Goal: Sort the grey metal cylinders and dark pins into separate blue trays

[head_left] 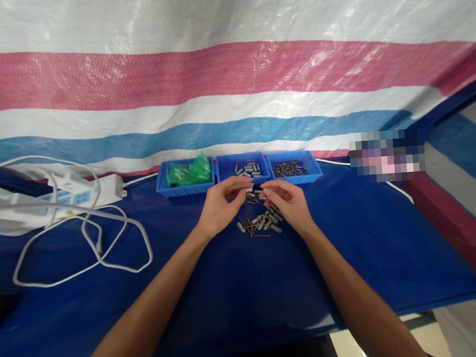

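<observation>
A loose pile of small grey metal cylinders and thin pins (260, 222) lies on the blue table cover. My left hand (220, 204) hovers at the pile's left, thumb and fingers pinched on a small grey cylinder at its tips. My right hand (287, 201) curls over the pile's right side, fingertips close to the left hand's; what it holds is hidden. Behind the hands stand three blue trays: the left tray (162, 185) has green plastic bags, the middle tray (223, 171) grey cylinders, the right tray (313, 169) dark pins.
A white power strip (94, 191) with looping white cables (83, 249) lies at the left. A striped red, white and blue tarp (230, 70) hangs behind the table. The table's right edge (441, 229) drops off near a blurred patch.
</observation>
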Available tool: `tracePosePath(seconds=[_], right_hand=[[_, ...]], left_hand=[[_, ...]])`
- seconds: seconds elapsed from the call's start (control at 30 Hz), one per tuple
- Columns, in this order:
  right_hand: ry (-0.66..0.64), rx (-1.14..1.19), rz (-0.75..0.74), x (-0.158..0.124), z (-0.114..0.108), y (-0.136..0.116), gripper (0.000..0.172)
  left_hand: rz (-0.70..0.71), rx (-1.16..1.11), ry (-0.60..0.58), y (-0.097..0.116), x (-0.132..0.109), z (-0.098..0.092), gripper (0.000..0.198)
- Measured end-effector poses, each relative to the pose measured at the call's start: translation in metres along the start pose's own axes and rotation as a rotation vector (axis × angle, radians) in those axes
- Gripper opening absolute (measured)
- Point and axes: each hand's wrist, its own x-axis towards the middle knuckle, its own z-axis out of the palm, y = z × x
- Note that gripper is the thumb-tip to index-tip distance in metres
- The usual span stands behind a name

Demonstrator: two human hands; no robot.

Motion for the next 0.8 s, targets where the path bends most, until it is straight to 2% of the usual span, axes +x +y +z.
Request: tracePosePath(seconds=[0.13, 0.3, 0.6, 0.8], right_hand=[[-0.027, 0.022, 0.019, -0.0002, 0.0013, 0.0005, 0.027], [-0.025, 0.038, 0.038, 0.0005, 0.0002, -0.0012, 0.029], [-0.104, 0.095, 0.060, -0.0031, 0.0046, 0.0038, 0.037], [-0.108, 0.147, 0.089, -0.0039, 0.0084, 0.0007, 0.034]], left_hand=[[-0.058, -0.072, 0.019, 0.0003, 0.0009, -0.0014, 0.034], [-0.078, -0.029, 0.093, 0.0012, 0.0006, -0.0015, 0.037], [-0.084, -0.066, 0.021, 0.0022, 0.0019, -0.0010, 0.033], [-0.101, -0.047, -0.048, 0.0043, -0.0003, 0.0025, 0.031]])
